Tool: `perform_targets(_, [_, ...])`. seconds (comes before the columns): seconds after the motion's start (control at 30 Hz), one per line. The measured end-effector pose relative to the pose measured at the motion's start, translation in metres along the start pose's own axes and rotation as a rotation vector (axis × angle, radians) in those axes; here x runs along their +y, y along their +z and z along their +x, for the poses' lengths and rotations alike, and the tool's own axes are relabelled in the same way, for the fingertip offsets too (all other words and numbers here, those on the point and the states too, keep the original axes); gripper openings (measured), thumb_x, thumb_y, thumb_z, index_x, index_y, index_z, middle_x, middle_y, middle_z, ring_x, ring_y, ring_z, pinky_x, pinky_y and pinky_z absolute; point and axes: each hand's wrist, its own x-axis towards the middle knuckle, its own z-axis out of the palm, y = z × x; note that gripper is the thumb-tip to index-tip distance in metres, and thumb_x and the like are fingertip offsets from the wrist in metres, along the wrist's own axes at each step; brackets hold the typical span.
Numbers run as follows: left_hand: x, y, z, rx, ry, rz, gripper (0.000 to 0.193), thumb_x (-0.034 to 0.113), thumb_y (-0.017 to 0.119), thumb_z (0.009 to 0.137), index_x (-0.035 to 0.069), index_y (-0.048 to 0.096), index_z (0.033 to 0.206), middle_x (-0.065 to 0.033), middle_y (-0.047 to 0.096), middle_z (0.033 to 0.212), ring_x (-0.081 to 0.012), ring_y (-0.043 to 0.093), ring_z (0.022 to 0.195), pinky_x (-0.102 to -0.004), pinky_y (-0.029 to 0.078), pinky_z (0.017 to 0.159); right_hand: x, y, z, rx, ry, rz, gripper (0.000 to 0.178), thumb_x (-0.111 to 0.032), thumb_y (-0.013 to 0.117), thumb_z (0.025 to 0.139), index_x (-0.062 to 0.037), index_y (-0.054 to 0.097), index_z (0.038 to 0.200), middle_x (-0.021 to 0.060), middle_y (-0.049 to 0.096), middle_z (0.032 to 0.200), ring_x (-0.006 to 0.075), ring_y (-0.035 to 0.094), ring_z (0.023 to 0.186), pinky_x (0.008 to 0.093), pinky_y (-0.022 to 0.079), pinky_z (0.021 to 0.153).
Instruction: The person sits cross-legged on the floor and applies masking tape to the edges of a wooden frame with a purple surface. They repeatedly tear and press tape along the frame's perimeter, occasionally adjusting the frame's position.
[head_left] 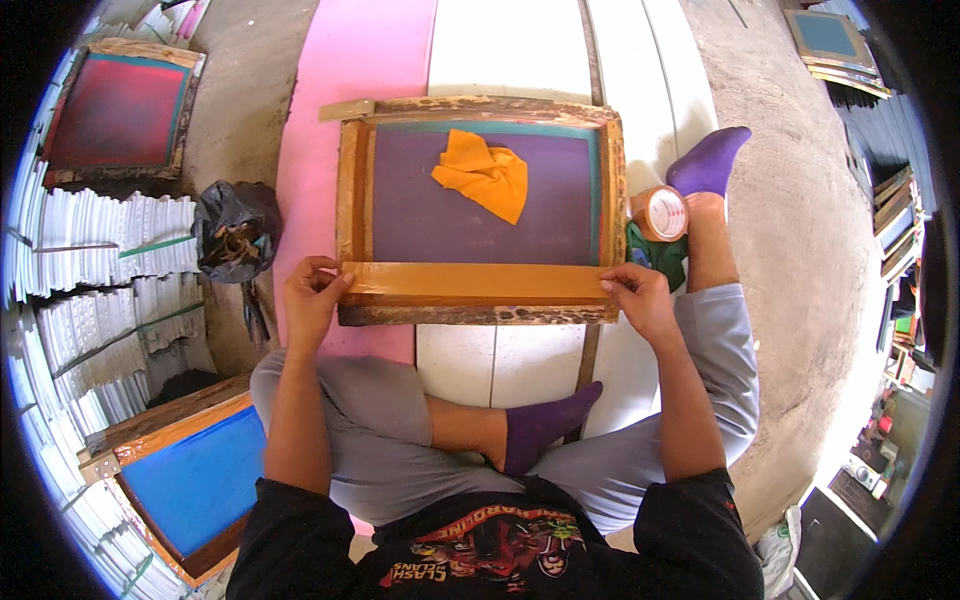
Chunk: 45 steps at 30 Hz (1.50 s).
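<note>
In front of me lies a wooden-framed printing screen [480,313] with dark purple mesh and a teal border. A strip of brown packing tape [475,279] stretches across its near side. My left hand [312,300] pinches the strip's left end between thumb and fingers. At the other end, my right hand [641,298] pinches the strip the same way, close to the frame's right corner. Whether the tape's underside touches the mesh, I cannot tell. A crumpled orange cloth [485,175] rests on the mesh towards the far side.
Right of the frame, a roll of brown tape [662,214] stands by a green cloth [655,255] and my foot. A black plastic bag [236,230] sits at left, near stacked white sheets [120,235]. Other framed screens, one red [118,112] and one blue [200,478], lie at left.
</note>
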Motion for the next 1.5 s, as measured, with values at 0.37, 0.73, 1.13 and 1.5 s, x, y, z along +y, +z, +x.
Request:
perform_targets(0.37, [0.026,-0.002,-0.011,-0.113,0.120,0.443,0.015,0.005,0.082,0.085,-0.003,0.079,0.097,-0.0142,0.075,0.083,-0.0183,0.072,0.074,-0.0311,0.055,0.070,0.001,0.003,-0.004,-0.012,-0.126,-0.263,0.019,-0.015,0.077,0.089,-0.0020,0.080,0.103,0.0189,0.077,0.099,0.0339,0.075,0.090,0.0402,0.057,0.083])
perform_targets(0.73, [0.024,-0.006,-0.009,-0.305,0.171,0.579,0.017,0.012,0.079,0.086,0.000,0.080,0.099,-0.0194,0.071,0.082,-0.0318,0.070,0.073,-0.0398,0.052,0.070,-0.012,0.003,-0.013,-0.105,-0.004,-0.495,0.019,-0.027,0.073,0.093,-0.0169,0.083,0.106,0.0118,0.077,0.106,0.0329,0.073,0.098,0.0453,0.056,0.087])
perform_targets(1.13, [0.024,-0.008,-0.001,-0.391,0.196,0.668,0.020,0.013,0.078,0.087,0.001,0.080,0.103,-0.0214,0.071,0.084,-0.0341,0.070,0.076,-0.0425,0.053,0.074,-0.018,0.008,-0.012,-0.146,0.015,-0.606,0.020,-0.029,0.072,0.094,-0.0201,0.083,0.108,0.0109,0.077,0.105,0.0329,0.073,0.098,0.0467,0.056,0.086])
perform_targets(1.5, [0.042,-0.006,-0.002,-0.360,0.203,0.628,0.017,0.011,0.077,0.087,0.000,0.080,0.100,-0.0204,0.071,0.084,-0.0352,0.070,0.078,-0.0422,0.053,0.075,-0.007,0.004,-0.010,-0.131,0.017,-0.520,0.022,-0.034,0.074,0.093,-0.0188,0.083,0.106,0.0129,0.077,0.100,0.0345,0.073,0.095,0.0470,0.056,0.085])
